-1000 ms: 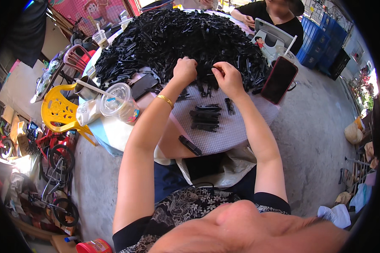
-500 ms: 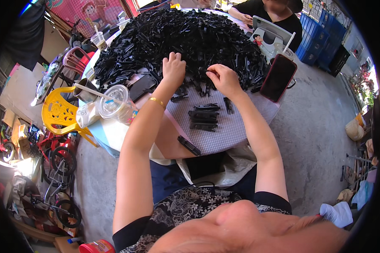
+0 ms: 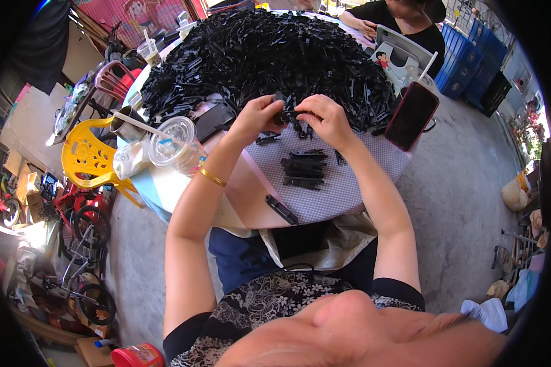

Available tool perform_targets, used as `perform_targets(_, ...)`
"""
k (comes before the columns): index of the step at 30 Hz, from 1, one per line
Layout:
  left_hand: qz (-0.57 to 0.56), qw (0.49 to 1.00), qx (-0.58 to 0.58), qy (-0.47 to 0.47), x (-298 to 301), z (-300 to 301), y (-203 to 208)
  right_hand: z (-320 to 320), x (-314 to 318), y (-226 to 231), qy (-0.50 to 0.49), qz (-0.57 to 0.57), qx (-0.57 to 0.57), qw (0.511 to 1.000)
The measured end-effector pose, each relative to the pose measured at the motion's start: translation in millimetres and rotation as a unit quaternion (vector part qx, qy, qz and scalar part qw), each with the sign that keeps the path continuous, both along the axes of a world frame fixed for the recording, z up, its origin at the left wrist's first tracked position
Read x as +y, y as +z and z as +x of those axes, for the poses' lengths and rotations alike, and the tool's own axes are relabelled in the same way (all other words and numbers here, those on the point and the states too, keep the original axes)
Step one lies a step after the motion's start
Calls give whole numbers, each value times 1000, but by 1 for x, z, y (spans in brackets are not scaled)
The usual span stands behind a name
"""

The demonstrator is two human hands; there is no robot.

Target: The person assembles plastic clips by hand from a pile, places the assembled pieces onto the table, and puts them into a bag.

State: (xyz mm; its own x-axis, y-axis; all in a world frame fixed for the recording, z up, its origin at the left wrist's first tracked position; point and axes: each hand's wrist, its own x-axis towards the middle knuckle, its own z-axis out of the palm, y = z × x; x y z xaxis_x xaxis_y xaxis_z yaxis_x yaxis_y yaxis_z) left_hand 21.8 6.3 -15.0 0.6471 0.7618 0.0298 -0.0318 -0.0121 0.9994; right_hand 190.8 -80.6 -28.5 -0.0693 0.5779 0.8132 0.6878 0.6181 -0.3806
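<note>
A large heap of narrow black plastic pieces (image 3: 269,55) covers the far part of the round table. At its near edge my left hand (image 3: 258,119) is closed, with a small black plastic piece (image 3: 279,101) between thumb and fingers. Close by on the right, my right hand (image 3: 326,120) pinches dark plastic at its fingertips; its exact shape is hidden. Below both hands lies a neat stack of black strips (image 3: 304,169) on the dotted tablecloth (image 3: 343,196). Another small black bundle (image 3: 281,209) rests near the table's front edge.
Left of my left forearm stand a plastic cup with a straw (image 3: 172,147) and a metal cup (image 3: 126,127). A phone (image 3: 411,116) leans upright at the table's right. Across from me sits another person (image 3: 410,24). A yellow chair (image 3: 87,156) is at the left.
My left hand has come back from the heap toward my right hand and now holds a black piece. The right hand stays near its place, fingers still pinched. The view has shifted slightly.
</note>
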Motion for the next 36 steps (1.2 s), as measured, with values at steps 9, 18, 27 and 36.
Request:
perform_targets(9, 40, 997, 60, -32, -2, -4, -1, -3, 0, -2, -14, -9, -21, 1000)
perform_targets(18, 223, 973, 62, 22, -13, -6, -6, -10, -1, 1, -87, -9, 18, 996)
perform_targets(27, 286, 951, 114, 16, -24, -7, 5, -1, -2, -3, -1, -184, 53, 981)
perform_targets(36, 339, 935, 104, 17, -29, -7, 12, -5, -9, 5, -50, -118, 2, 992)
